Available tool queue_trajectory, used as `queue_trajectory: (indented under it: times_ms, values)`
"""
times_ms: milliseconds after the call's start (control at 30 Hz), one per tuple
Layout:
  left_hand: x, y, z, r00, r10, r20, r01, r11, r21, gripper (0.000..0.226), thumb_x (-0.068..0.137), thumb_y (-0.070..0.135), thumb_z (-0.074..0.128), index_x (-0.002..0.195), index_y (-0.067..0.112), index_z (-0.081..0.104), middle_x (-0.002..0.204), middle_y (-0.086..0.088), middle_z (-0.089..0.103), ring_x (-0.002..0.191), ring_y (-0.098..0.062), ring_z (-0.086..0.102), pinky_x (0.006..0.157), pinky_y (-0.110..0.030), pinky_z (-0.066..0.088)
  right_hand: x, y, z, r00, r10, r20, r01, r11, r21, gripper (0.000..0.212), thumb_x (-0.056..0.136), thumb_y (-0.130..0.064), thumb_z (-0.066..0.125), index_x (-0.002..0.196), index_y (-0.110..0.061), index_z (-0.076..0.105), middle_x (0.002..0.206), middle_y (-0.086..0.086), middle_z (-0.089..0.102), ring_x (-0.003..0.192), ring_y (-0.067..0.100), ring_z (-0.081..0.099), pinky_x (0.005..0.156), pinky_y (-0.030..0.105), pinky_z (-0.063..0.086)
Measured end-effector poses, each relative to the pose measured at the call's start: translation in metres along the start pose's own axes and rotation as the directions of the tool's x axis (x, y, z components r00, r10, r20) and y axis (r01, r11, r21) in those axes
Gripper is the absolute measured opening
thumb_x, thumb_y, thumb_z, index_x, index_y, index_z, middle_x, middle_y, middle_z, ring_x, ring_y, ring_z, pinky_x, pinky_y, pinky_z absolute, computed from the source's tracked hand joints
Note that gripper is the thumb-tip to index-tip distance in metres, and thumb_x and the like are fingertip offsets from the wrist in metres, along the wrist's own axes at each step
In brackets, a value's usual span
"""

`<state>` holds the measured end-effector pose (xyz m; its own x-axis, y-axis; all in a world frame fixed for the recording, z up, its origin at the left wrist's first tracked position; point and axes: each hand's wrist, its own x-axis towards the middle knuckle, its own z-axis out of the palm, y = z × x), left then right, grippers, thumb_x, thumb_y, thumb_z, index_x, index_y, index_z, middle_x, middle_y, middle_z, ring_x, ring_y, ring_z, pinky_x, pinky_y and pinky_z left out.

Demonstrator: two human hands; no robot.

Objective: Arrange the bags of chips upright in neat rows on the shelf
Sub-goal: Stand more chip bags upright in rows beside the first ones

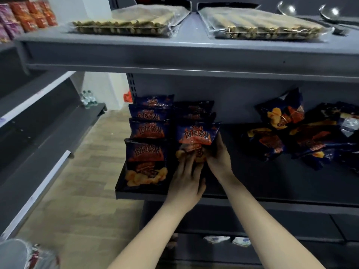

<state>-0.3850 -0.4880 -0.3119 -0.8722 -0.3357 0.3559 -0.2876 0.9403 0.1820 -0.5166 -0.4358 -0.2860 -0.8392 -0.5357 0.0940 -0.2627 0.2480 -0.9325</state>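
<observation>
Now both hands are on one blue-and-orange foil chip bag [196, 138], standing it up at the front of a second row near the left end of the dark grey metal shelf [272, 199]. The left hand [184, 177] lies over the lower front of the bag, fingers [187, 160] spread and nearly straight, pressing rather than clutching. That is likely to push its base back and stop it sliding toward the front edge. The right hand [219, 158] cups the bag's right side, wrapped round its edge with the fingertips out of sight behind, seemingly to hold it upright and square. So the bag sits between the two hands, touching both, its top clear above them. Just beside it, at the shelf's left edge, a row of matching bags [145, 162] stands face-out, a handy guide for alignment. More bags stand behind the held one. Toward the right end a loose heap of the same bags [291, 136] lies tumbled near the back edge, well apart, waiting. Overhead, clear plastic packs of wafer rolls [124, 22] lie flat on the upper shelf [194, 55].
</observation>
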Motion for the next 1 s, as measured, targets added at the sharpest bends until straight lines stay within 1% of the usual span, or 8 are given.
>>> queue_trajectory:
  times_ms: [133,333,467,533,633,733,867,1000]
  values:
    - [-0.006,0.003,0.012,0.998,0.058,0.031,-0.06,0.996,0.061,0.043,0.089,0.032,0.038,0.119,0.01,0.06,0.14,-0.014,0.046,0.132,-0.032,0.038,0.103,-0.042,0.041,-0.005,0.008,-0.001,0.996,-0.059,-0.06,0.05,0.989,-0.136,0.072,0.09,-0.019,0.057,0.15,-0.031,0.018,0.142,0.003,0.045,0.131,0.011,0.03,0.1,0.023,0.03]
    - [-0.008,0.002,0.015,0.997,0.072,0.03,-0.073,0.995,0.062,0.041,0.087,0.031,0.041,0.115,0.011,0.063,0.135,-0.013,0.052,0.128,-0.028,0.045,0.103,-0.039,0.042,-0.015,0.019,-0.005,0.991,-0.108,-0.079,0.097,0.986,-0.139,0.068,0.088,-0.021,0.062,0.148,-0.025,0.029,0.136,0.003,0.048,0.126,0.01,0.04,0.097,0.017,0.032]
    - [-0.009,0.002,0.017,0.998,0.06,0.028,-0.061,0.997,0.049,0.041,0.086,0.031,0.041,0.113,0.011,0.063,0.132,-0.012,0.054,0.125,-0.028,0.048,0.1,-0.037,0.044,-0.023,0.014,-0.006,0.976,-0.152,-0.156,0.151,0.988,-0.02,0.076,0.086,-0.015,0.066,0.145,-0.038,0.022,0.139,-0.001,0.037,0.122,0.001,0.036,0.088,-0.005,0.028]
    - [-0.009,0.003,0.017,0.998,0.053,0.015,-0.053,0.998,0.043,0.04,0.085,0.031,0.041,0.111,0.012,0.064,0.129,-0.011,0.057,0.122,-0.027,0.051,0.098,-0.035,0.044,-0.026,0.013,-0.006,0.951,-0.253,-0.18,0.25,0.967,-0.037,0.077,0.087,-0.012,0.064,0.143,-0.041,0.021,0.15,0.002,0.023,0.131,-0.001,0.025,0.092,-0.006,0.024]
    - [-0.009,0.004,0.015,0.999,0.048,-0.008,-0.048,0.999,0.022,0.039,0.084,0.029,0.041,0.108,0.01,0.065,0.126,-0.012,0.059,0.12,-0.027,0.053,0.096,-0.034,0.046,-0.028,0.015,-0.003,0.913,-0.389,-0.125,0.371,0.917,-0.145,0.068,0.089,-0.019,0.058,0.144,-0.042,0.027,0.158,0.003,0.005,0.145,0.011,0.009,0.111,0.02,0.029]
    - [-0.009,0.005,0.014,0.998,0.053,-0.016,-0.053,0.999,0.007,0.042,0.084,0.029,0.041,0.11,0.005,0.064,0.123,-0.013,0.06,0.118,-0.028,0.054,0.095,-0.035,0.048,-0.027,0.02,0.0,0.87,-0.492,-0.021,0.451,0.814,-0.366,0.055,0.091,-0.03,0.047,0.142,-0.041,0.031,0.158,0.0,0.002,0.147,0.025,0.0,0.116,0.05,0.019]
    - [-0.009,0.006,0.011,0.999,0.053,-0.005,-0.053,0.999,0.007,0.045,0.086,0.03,0.042,0.116,0.003,0.061,0.121,-0.013,0.062,0.114,-0.026,0.057,0.096,-0.031,0.045,-0.026,0.024,0.005,0.854,-0.515,0.077,0.466,0.691,-0.553,0.048,0.095,-0.032,0.039,0.142,-0.038,0.031,0.158,-0.002,0.006,0.146,0.022,-0.005,0.115,0.055,0.009]
    - [-0.009,0.007,0.009,0.999,0.04,0.012,-0.04,0.999,-0.021,0.043,0.086,0.028,0.04,0.112,0.003,0.063,0.116,-0.012,0.064,0.11,-0.025,0.06,0.09,-0.03,0.049,-0.025,0.024,0.006,0.891,-0.426,0.153,0.426,0.675,-0.603,0.049,0.097,-0.036,0.029,0.146,-0.04,0.024,0.159,-0.01,0.0,0.145,0.017,-0.014,0.114,0.052,-0.003]
